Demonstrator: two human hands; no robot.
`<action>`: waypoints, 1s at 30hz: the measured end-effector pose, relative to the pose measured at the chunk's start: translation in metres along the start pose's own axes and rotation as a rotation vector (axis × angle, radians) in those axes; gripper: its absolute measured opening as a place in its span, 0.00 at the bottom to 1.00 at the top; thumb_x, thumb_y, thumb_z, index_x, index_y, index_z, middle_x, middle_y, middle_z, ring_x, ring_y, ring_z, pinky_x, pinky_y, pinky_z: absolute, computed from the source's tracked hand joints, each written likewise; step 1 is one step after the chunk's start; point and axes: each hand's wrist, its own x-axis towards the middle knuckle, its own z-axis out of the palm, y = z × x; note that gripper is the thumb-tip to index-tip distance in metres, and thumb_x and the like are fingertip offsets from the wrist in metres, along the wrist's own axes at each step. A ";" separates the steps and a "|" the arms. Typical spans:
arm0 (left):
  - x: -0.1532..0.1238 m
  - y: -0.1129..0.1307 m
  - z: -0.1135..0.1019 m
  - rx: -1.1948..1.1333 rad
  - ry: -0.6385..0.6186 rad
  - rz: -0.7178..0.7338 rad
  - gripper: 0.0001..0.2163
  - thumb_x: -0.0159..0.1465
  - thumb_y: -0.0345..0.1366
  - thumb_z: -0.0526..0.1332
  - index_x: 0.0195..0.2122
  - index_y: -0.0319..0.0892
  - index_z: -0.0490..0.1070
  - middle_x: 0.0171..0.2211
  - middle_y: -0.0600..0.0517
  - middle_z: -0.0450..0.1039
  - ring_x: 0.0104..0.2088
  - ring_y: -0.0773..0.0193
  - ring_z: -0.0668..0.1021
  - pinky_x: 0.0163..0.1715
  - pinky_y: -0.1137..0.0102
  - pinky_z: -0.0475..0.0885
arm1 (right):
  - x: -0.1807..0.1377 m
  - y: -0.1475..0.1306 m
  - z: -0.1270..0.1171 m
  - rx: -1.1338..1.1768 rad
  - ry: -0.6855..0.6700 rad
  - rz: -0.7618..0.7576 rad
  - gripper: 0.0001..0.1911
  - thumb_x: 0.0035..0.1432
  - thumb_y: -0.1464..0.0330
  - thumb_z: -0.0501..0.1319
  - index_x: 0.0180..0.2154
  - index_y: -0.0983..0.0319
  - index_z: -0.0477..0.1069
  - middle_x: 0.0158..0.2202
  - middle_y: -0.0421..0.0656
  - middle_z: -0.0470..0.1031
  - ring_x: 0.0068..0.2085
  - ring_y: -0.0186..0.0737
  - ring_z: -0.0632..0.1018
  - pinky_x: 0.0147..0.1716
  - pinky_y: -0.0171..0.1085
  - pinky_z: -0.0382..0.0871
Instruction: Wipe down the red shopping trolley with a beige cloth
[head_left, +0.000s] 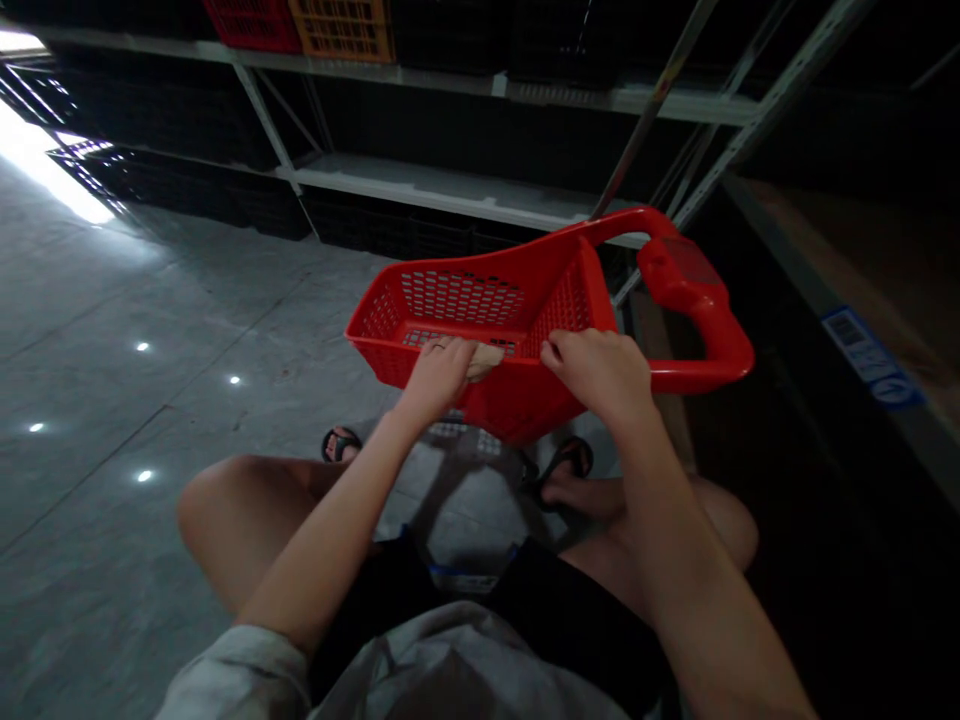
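Note:
In front of my knees stands a red plastic shopping cart [517,390] with a perforated basket and a looped push handle [712,310]. My left hand [444,368] is closed over a beige cloth [485,360] and presses it against the basket's near rim. Part of the cloth sticks out beside the thumb; the rest is hidden under the fingers. Farther right, my right hand [600,362] grips the same rim near the handle end, its fingers curled. The visible inside of the basket shows only its perforated walls and floor.
Behind the cart runs a metal shelf rack [450,190] with a red crate [255,22], a yellow crate [343,28] and dark crates. A pole [637,140] leans by the rack. At right is a dark box-like surface with a blue-and-white label [870,358]. Grey floor [150,330] lies left.

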 end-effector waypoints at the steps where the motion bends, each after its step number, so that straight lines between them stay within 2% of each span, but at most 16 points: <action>1: 0.009 0.024 0.005 -0.018 0.003 0.029 0.14 0.69 0.28 0.55 0.55 0.40 0.67 0.49 0.43 0.75 0.51 0.52 0.76 0.54 0.58 0.69 | 0.001 0.001 0.001 0.003 0.004 0.011 0.24 0.73 0.62 0.46 0.44 0.63 0.81 0.39 0.54 0.85 0.38 0.48 0.83 0.35 0.39 0.63; 3: 0.023 0.062 0.013 -0.042 0.047 0.045 0.13 0.71 0.29 0.52 0.54 0.38 0.67 0.48 0.41 0.76 0.50 0.51 0.77 0.53 0.58 0.69 | 0.000 0.004 0.003 0.008 0.015 0.032 0.25 0.73 0.62 0.46 0.44 0.64 0.81 0.39 0.56 0.84 0.39 0.49 0.83 0.35 0.39 0.64; 4: 0.027 0.073 0.015 -0.050 0.058 0.053 0.13 0.72 0.29 0.51 0.55 0.37 0.68 0.48 0.40 0.76 0.50 0.50 0.77 0.52 0.58 0.69 | -0.001 0.006 0.004 0.009 0.022 0.044 0.25 0.73 0.62 0.45 0.44 0.64 0.81 0.39 0.56 0.84 0.39 0.49 0.83 0.35 0.40 0.64; 6: 0.029 0.076 0.018 -0.042 0.053 0.068 0.14 0.73 0.30 0.49 0.56 0.37 0.67 0.49 0.40 0.77 0.50 0.51 0.78 0.53 0.58 0.69 | -0.001 0.012 0.006 0.013 0.033 0.072 0.26 0.73 0.62 0.45 0.43 0.63 0.81 0.39 0.56 0.84 0.39 0.50 0.84 0.35 0.40 0.64; 8: 0.023 0.057 0.019 -0.010 0.028 0.069 0.15 0.73 0.30 0.49 0.58 0.38 0.67 0.50 0.40 0.78 0.50 0.51 0.78 0.54 0.58 0.68 | 0.000 0.018 0.008 0.023 0.030 0.096 0.26 0.72 0.61 0.46 0.43 0.63 0.82 0.39 0.55 0.84 0.40 0.51 0.84 0.35 0.40 0.64; 11: 0.005 0.005 0.015 0.061 -0.006 -0.005 0.16 0.73 0.30 0.50 0.59 0.38 0.68 0.51 0.38 0.77 0.53 0.50 0.78 0.57 0.58 0.67 | 0.006 0.029 0.008 0.049 -0.004 0.107 0.26 0.72 0.61 0.46 0.44 0.63 0.82 0.42 0.56 0.84 0.41 0.51 0.84 0.37 0.40 0.66; 14: -0.014 -0.046 0.001 0.078 -0.061 -0.100 0.17 0.72 0.29 0.51 0.60 0.37 0.66 0.55 0.37 0.76 0.57 0.49 0.76 0.59 0.57 0.67 | 0.012 0.039 0.008 0.060 -0.011 0.095 0.25 0.72 0.60 0.47 0.45 0.63 0.82 0.43 0.56 0.84 0.43 0.51 0.84 0.37 0.40 0.66; 16: -0.022 -0.066 -0.009 0.061 -0.100 -0.142 0.17 0.71 0.29 0.52 0.60 0.37 0.66 0.56 0.37 0.75 0.57 0.49 0.76 0.58 0.58 0.68 | 0.013 0.041 0.010 0.065 0.013 0.069 0.24 0.72 0.60 0.48 0.45 0.63 0.82 0.43 0.56 0.84 0.44 0.51 0.84 0.37 0.40 0.66; 18: -0.024 -0.069 -0.014 0.058 -0.115 -0.159 0.17 0.70 0.29 0.54 0.60 0.37 0.66 0.55 0.37 0.76 0.56 0.49 0.77 0.56 0.58 0.69 | 0.013 0.035 0.014 0.068 0.047 0.082 0.24 0.73 0.61 0.47 0.46 0.64 0.80 0.43 0.56 0.84 0.45 0.50 0.84 0.38 0.39 0.66; 21: -0.014 -0.037 -0.007 0.083 -0.088 -0.121 0.15 0.71 0.29 0.53 0.58 0.38 0.66 0.54 0.39 0.77 0.55 0.50 0.77 0.55 0.59 0.70 | 0.012 0.013 0.025 0.075 0.077 0.166 0.23 0.74 0.66 0.46 0.47 0.68 0.78 0.41 0.60 0.84 0.45 0.51 0.85 0.39 0.40 0.66; 25: 0.010 0.043 0.015 0.095 -0.024 -0.021 0.14 0.74 0.32 0.51 0.58 0.39 0.66 0.53 0.41 0.76 0.52 0.53 0.78 0.53 0.61 0.70 | 0.005 -0.012 0.042 0.100 0.138 0.177 0.23 0.74 0.67 0.46 0.44 0.69 0.78 0.39 0.61 0.84 0.44 0.51 0.85 0.44 0.43 0.65; 28: 0.022 0.085 0.024 0.095 -0.016 0.012 0.14 0.76 0.33 0.48 0.58 0.39 0.66 0.50 0.42 0.77 0.49 0.54 0.79 0.50 0.62 0.71 | -0.003 -0.005 0.051 0.085 0.187 0.144 0.23 0.74 0.66 0.46 0.44 0.68 0.78 0.38 0.60 0.84 0.45 0.51 0.84 0.46 0.44 0.64; 30: 0.022 0.088 0.024 0.108 -0.025 0.036 0.14 0.76 0.33 0.48 0.59 0.39 0.65 0.51 0.42 0.77 0.49 0.54 0.80 0.49 0.62 0.72 | -0.006 0.007 0.054 0.064 0.205 0.100 0.25 0.74 0.65 0.44 0.44 0.68 0.78 0.38 0.60 0.84 0.45 0.51 0.84 0.45 0.44 0.63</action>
